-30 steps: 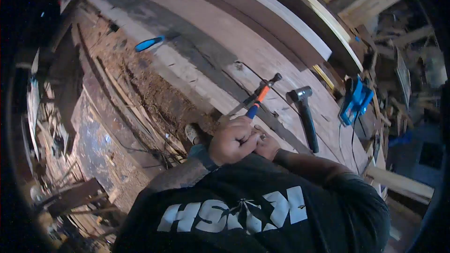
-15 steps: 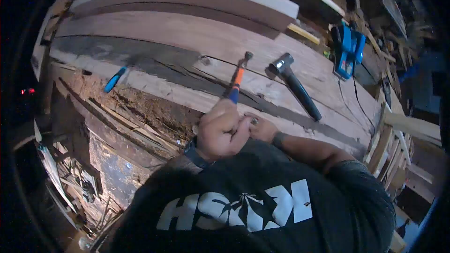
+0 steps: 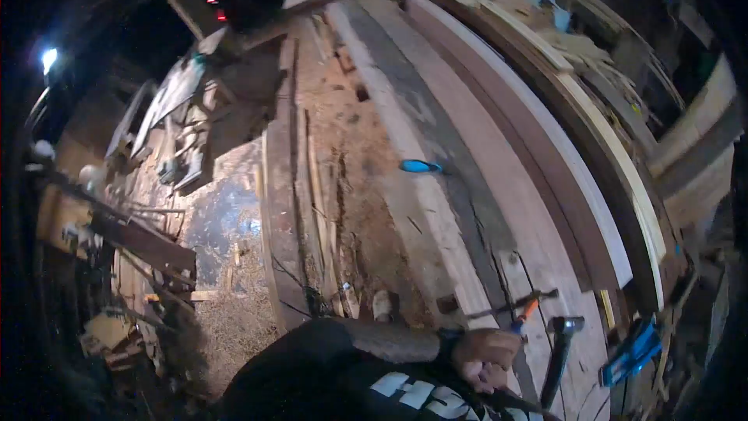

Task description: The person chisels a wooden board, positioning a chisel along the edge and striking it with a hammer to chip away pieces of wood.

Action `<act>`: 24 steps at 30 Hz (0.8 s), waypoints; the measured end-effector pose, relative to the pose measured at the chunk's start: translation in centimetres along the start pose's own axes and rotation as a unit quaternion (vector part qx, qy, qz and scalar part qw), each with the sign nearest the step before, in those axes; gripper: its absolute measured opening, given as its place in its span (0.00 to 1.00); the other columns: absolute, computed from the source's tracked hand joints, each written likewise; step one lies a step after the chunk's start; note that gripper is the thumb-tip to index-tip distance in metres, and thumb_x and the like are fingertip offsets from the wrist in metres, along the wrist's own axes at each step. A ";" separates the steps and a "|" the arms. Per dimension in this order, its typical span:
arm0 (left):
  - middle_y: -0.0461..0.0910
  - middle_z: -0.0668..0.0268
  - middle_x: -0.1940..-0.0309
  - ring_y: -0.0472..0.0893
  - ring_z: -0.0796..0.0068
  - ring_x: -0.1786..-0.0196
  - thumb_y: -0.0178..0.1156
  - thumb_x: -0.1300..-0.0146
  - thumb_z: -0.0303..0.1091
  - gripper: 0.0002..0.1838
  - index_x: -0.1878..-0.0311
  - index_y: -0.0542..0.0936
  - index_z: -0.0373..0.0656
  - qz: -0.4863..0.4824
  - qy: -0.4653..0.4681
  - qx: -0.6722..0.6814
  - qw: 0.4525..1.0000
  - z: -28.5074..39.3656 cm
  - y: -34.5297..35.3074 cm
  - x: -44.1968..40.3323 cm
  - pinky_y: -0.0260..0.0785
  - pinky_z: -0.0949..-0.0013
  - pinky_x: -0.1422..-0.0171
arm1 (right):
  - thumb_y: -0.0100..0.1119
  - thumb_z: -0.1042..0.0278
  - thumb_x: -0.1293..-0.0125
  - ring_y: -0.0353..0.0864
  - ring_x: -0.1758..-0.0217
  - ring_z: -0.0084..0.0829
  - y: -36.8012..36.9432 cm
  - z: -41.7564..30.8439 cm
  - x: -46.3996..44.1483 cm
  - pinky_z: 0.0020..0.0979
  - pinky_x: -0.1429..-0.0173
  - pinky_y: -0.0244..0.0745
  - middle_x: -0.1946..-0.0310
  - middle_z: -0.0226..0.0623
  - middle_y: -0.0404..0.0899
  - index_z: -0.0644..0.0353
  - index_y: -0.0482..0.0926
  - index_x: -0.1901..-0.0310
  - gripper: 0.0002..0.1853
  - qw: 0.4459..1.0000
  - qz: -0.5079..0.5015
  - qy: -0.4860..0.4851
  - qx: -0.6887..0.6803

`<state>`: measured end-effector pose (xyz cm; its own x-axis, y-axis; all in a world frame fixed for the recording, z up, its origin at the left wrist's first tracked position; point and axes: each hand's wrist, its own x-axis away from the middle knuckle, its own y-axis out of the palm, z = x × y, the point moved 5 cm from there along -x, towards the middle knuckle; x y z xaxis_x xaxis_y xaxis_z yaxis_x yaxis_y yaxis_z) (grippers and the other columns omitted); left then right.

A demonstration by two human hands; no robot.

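- In the head view, my left grip (image 3: 485, 349) is clenched around the hammer (image 3: 530, 309), low in the view, toward five o'clock from the middle.
- The hammer's orange handle comes out of my fist toward one o'clock, and its dark head lies over the planks at the far end.
- A dark band (image 3: 449, 345) circles my wrist at nine o'clock of the fist.
- Just below the fist, at six o'clock, things are too dim and blurred for me to make out my right grip, so I cannot tell whether it is released or grasping something.
- At three o'clock of my fist, near it, a second, black-handled hammer (image 3: 555, 370) lies on the tabletop (image 3: 483, 164) of long planks.
- Farther out at three o'clock is a blue power tool (image 3: 633, 352), apart from both hammers.
- At eleven o'clock, well apart from my fist, a blue-handled tool (image 3: 419, 165) rests on the planks.
- A thick brown beam (image 3: 557, 203) with a pale edge runs along the tabletop, toward one o'clock of me.
- A shoe (image 3: 384, 306) shows at ten o'clock of the fist, beside sawdust.
- My black shirt (image 3: 335, 378) with white letters fills the lower edge, at eight o'clock of the fist.
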<state>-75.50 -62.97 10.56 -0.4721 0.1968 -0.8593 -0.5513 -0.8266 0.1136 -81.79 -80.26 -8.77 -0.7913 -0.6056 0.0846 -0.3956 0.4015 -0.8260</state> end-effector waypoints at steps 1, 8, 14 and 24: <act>0.72 0.61 0.68 0.72 0.54 0.68 0.68 0.40 0.36 0.10 0.65 0.76 0.46 -0.074 -0.043 -0.011 0.996 -0.1 -0.2 -0.1 0.61 0.55 0.67 | 0.55 0.50 0.27 0.72 0.27 0.47 0.1 0.1 1.2 0.45 0.23 0.68 0.31 0.46 0.73 0.49 0.76 0.32 0.25 1.000 -0.002 0.013 -0.011; 0.82 0.62 0.73 0.82 0.61 0.69 0.71 0.45 0.31 0.07 0.71 0.84 0.40 -0.028 0.000 -0.123 0.992 -4.4 3.6 -7.6 0.75 0.60 0.63 | 0.54 0.48 0.25 0.73 0.27 0.45 0.0 0.1 2.9 0.43 0.24 0.70 0.31 0.46 0.74 0.49 0.75 0.31 0.26 0.987 -0.007 0.068 -0.143; 0.76 0.65 0.77 0.76 0.73 0.74 0.63 0.32 0.44 0.17 0.71 0.76 0.42 -0.022 -0.240 -0.080 0.967 -20.9 1.7 -23.0 0.74 0.64 0.67 | 0.53 0.47 0.24 0.74 0.28 0.44 2.3 -1.6 2.2 0.42 0.26 0.71 0.31 0.45 0.74 0.49 0.74 0.30 0.26 0.971 -0.023 0.114 -0.208; 0.73 0.69 0.81 0.71 0.85 0.79 0.62 0.32 0.31 0.14 0.73 0.70 0.43 0.008 -0.384 0.119 0.916 -14.5 -1.7 -15.0 0.65 0.73 0.74 | 0.55 0.52 0.26 0.72 0.26 0.46 -0.5 0.9 1.7 0.43 0.27 0.74 0.32 0.45 0.74 0.53 0.73 0.32 0.25 0.984 0.052 0.049 -0.163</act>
<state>-57.48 -72.21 16.02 -0.7756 0.5741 -0.2624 -0.6311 -0.7122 0.3073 -82.56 -82.13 -8.71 -0.8703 -0.4869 0.0745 -0.4257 0.6674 -0.6110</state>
